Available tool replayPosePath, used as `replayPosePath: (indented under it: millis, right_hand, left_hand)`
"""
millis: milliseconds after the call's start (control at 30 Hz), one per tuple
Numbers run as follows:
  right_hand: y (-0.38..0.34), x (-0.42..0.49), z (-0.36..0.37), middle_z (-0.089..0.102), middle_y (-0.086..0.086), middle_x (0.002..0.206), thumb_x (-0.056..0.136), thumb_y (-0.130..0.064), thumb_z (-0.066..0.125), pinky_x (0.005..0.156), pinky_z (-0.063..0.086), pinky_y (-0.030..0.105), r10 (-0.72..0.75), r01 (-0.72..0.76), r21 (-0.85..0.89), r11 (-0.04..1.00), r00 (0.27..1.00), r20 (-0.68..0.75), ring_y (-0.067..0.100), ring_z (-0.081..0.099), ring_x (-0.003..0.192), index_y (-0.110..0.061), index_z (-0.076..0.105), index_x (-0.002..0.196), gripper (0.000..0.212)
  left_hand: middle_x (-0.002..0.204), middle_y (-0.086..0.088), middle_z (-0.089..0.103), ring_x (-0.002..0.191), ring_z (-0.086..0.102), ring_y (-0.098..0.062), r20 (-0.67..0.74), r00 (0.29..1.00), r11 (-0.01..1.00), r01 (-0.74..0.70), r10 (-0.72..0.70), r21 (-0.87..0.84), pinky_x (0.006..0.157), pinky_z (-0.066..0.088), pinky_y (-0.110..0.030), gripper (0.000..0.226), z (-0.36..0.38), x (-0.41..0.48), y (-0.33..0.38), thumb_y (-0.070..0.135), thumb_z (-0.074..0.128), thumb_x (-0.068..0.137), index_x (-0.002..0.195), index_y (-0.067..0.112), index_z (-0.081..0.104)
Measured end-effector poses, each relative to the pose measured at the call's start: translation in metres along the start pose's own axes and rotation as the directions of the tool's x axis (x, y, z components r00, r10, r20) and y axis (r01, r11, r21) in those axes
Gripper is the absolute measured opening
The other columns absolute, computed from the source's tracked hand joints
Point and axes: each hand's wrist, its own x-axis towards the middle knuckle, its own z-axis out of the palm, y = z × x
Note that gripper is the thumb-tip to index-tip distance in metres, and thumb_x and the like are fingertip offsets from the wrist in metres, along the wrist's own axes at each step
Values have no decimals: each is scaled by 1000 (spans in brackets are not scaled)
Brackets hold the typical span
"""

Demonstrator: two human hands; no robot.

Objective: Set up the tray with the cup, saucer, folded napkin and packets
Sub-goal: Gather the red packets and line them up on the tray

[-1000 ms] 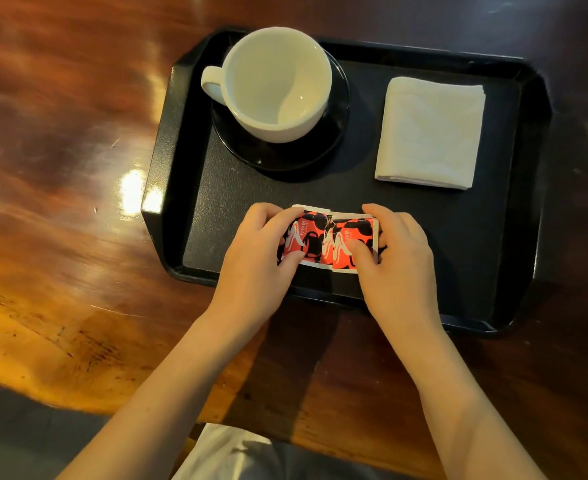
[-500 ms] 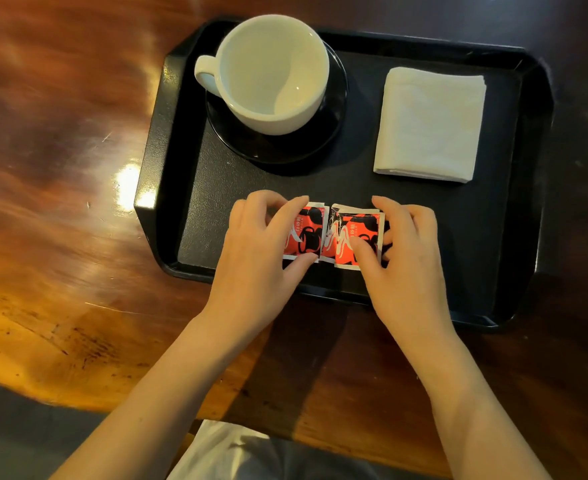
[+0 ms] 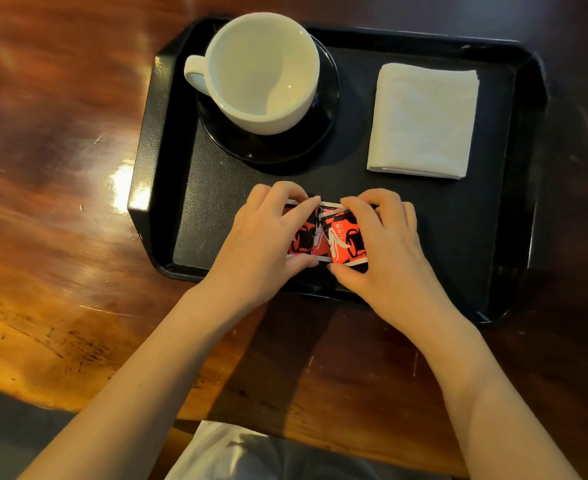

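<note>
A black tray (image 3: 154, 143) lies on the wooden table. At its back left a white cup (image 3: 261, 71) stands on a black saucer (image 3: 323, 129), handle to the left. A folded white napkin (image 3: 424, 123) lies at the back right. Near the tray's front edge two red-and-black packets lie side by side, touching. My left hand (image 3: 261, 247) pinches the left packet (image 3: 303, 237) between thumb and fingers. My right hand (image 3: 389, 258) pinches the right packet (image 3: 342, 240) the same way. Both packets are partly hidden under my fingers.
The glossy wooden table (image 3: 60, 202) stretches to the left of the tray, with a bright glare spot next to the tray's left rim. The table's near edge runs below my forearms, above my lap.
My two hands have drawn closer together, pushing the two packets against each other. The camera has shifted slightly; cup, saucer and napkin stay where they were.
</note>
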Motion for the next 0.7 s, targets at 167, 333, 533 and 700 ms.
replayPosePath:
  millis: [167,333,533,700]
  right_hand:
    - [-1,2,-1,36,4,133,73,-29,74,94,37,31,-17,17,-18,1000,1000,-13,13,23,117,-18,38,134,71]
    - [1,-4,-3,35,4,132,74,-36,71,96,36,32,18,-19,-27,999,999,-41,12,25,117,-19,33,139,78]
    - [12,-17,-11,35,6,133,70,-49,71,98,36,40,147,-159,-97,982,982,-120,16,25,117,-21,32,140,84]
    - [16,-19,-16,32,1,137,74,-40,71,102,37,45,96,-99,-82,992,995,-39,15,23,121,-25,29,142,81]
  left_hand:
    - [131,-6,43,116,34,-22,-4,1000,1000,-13,13,-2,97,36,-38,82,0,0,0,36,76,71,140,16,37]
    - [129,-7,45,115,37,-24,-24,1000,1000,-13,14,20,94,39,-40,76,1,0,2,36,76,71,137,18,41]
    - [128,-6,46,114,38,-24,-37,999,1000,-10,10,16,93,40,-39,77,3,-1,2,35,77,70,136,18,43]
    - [128,-6,45,115,36,-23,-37,999,1000,-13,14,27,94,39,-39,77,3,-1,1,35,76,70,136,18,41]
